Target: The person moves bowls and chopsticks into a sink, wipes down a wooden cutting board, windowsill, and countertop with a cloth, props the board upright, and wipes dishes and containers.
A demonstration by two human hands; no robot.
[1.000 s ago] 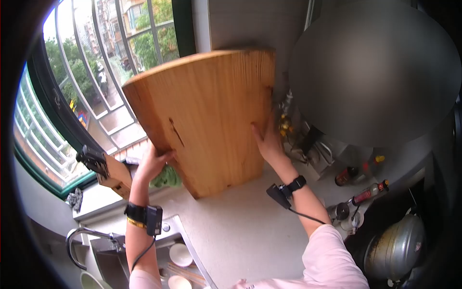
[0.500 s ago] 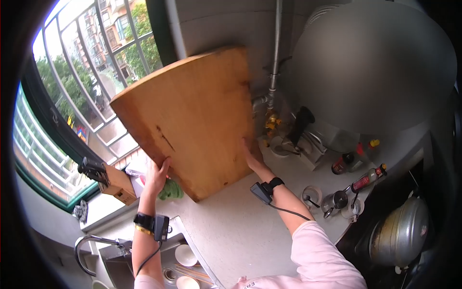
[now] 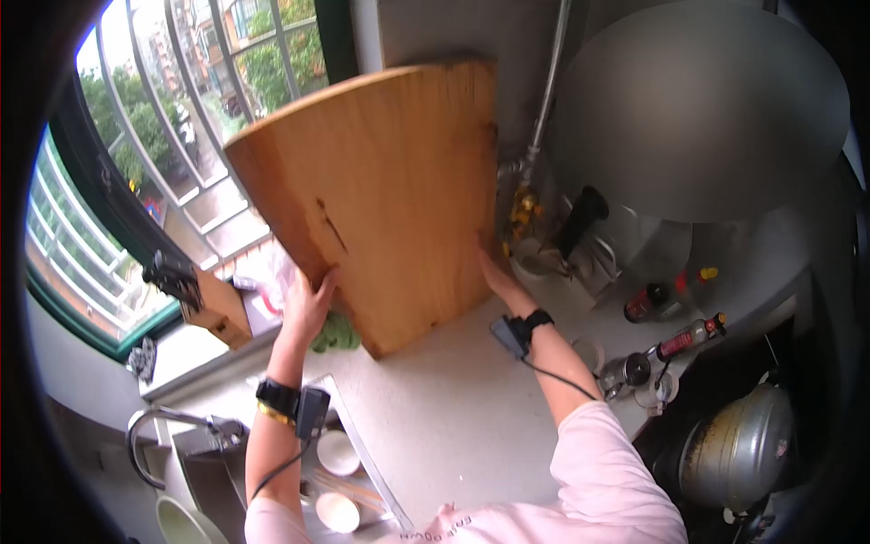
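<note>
A barred window (image 3: 181,118) is seen at the left; beneath it a pale counter (image 3: 435,417) is spread across the middle; above the counter a thick wooden board (image 3: 390,199) is held up on end and tilted, its face turned to the camera; whether its lower edge is rested on the counter cannot be told; a sink (image 3: 364,453) is set into the counter at the lower left, and a metal pot (image 3: 739,444) is placed at the lower right; a knife block (image 3: 217,313) is stood on the sill; the board's left edge is gripped by the left hand (image 3: 308,304), its thumb laid towards the face; the right edge is gripped by the right hand (image 3: 497,274), whose far fingers are hidden; near the left hand a green bundle (image 3: 337,334) is partly covered; two white bowls are held in the sink, with chopsticks (image 3: 358,492) beside them.
</note>
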